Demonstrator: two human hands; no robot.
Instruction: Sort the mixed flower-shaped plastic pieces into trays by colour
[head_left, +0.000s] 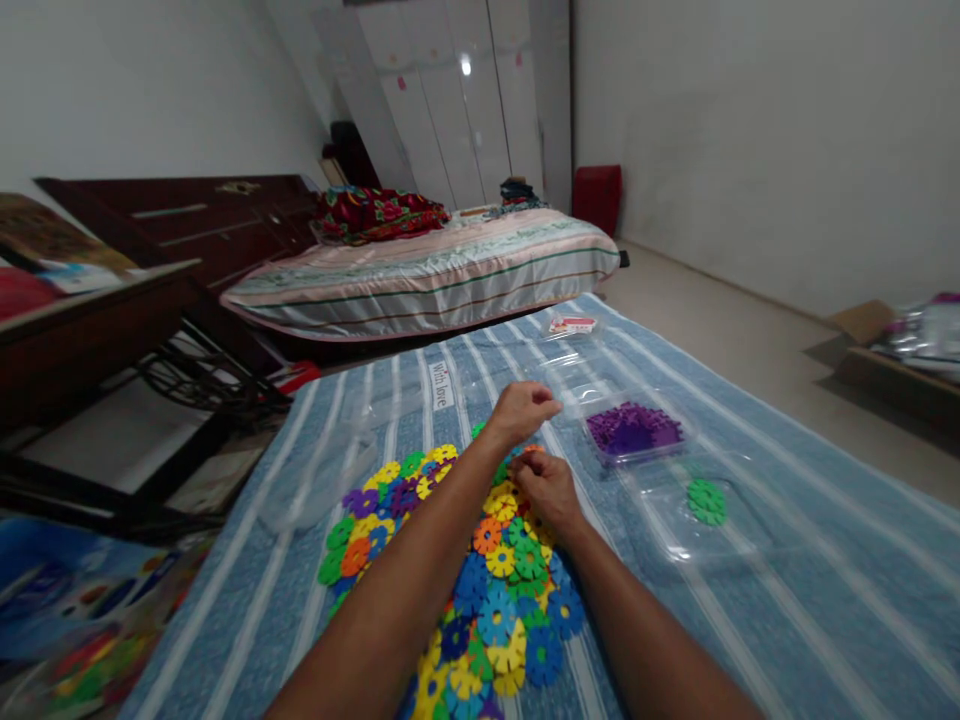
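Observation:
A pile of flower-shaped plastic interlocking discs in many colours lies on the striped cloth in front of me. My left hand is above the far edge of the pile, its fingers curled together and pointing right; anything in them is hidden. Just nearer, my right hand is low over the pile's right side with fingers pinched, and I cannot make out what is between them. To the right, a clear plastic box holds purple discs. A green disc lies in another clear tray.
More clear plastic containers lie on the cloth at left and toward the back. A red-and-white card is near the far end. Beyond stands a bed. A dark wooden table is at left, an open cardboard box at right.

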